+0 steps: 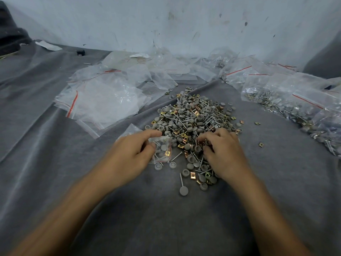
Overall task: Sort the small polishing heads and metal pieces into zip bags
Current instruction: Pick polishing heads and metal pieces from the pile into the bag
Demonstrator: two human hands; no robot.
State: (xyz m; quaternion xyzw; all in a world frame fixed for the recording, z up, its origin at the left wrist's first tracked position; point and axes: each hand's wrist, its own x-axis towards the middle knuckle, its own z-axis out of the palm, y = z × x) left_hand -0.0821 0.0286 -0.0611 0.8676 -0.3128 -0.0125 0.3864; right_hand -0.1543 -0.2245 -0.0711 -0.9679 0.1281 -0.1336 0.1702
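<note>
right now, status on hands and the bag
Left hand holds small bag, partly filled. Right hand picking in pile. Empty bags left, filled bags right. Nothing in the way.

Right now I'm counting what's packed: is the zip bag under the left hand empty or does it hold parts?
It holds parts: grey caps, a brass clip and screws show through the zip bag held by the left hand.
</note>
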